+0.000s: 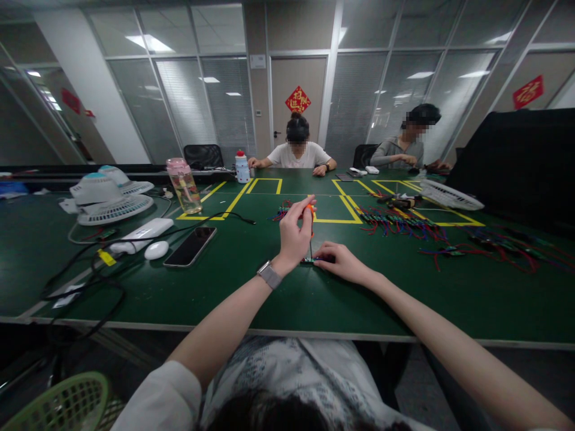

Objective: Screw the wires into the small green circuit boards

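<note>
My left hand point(294, 233) is closed round an orange-handled screwdriver point(310, 222) held upright, its tip down on a small circuit board point(309, 260) lying on the green table point(278, 293). A watch sits on that wrist. My right hand point(342, 261) lies flat beside the board, its fingertips pinching the board's right edge and holding it in place. Both hands are at the middle of the table, close together.
Bundles of red and blue wired boards point(395, 222) lie to the right. On the left are a black phone point(190, 246), a white mouse point(156, 249), cables, two white fans point(108, 200) and a pink-capped bottle point(184, 185). Two people sit at the far side. A green basket point(63, 404) is at bottom left.
</note>
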Available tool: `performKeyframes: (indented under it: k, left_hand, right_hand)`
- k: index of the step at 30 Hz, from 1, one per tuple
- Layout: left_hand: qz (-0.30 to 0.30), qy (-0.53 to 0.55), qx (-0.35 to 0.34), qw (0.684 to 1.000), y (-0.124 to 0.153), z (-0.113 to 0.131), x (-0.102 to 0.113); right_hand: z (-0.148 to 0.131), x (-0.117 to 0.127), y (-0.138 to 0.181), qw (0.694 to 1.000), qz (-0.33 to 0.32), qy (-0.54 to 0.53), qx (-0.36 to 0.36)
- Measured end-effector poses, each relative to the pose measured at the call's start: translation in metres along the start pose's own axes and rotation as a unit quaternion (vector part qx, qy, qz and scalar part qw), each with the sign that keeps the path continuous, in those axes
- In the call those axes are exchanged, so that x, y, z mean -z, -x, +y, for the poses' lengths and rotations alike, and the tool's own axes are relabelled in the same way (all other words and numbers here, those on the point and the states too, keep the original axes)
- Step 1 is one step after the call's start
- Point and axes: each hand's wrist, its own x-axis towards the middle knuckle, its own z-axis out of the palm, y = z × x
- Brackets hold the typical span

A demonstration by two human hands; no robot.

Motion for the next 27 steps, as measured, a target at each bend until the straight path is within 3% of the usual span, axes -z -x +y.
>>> performKeyframes:
  k: [8,13,17,27]
  left_hand:
    - [0.027,-0.08,-0.039,0.996,-0.001,0.007,0.001]
    - [-0.018,-0.031,-0.023,0.999,-0.001,0.003,0.001]
    - [-0.013,0.01,0.01,1.0,0.0,-0.002,-0.001]
    - [0.014,-0.073,-0.031,0.997,-0.002,0.009,0.0]
  right_hand:
    - [-0.001,0.0,-0.001,1.0,0.001,0.005,-0.003]
    - [0.0,0.0,-0.001,1.0,0.003,-0.003,-0.001]
    - [-0.001,0.0,-0.001,1.0,-0.002,-0.001,-0.001]
    - [-0.002,0.0,0.0,1.0,0.0,0.001,-0.002]
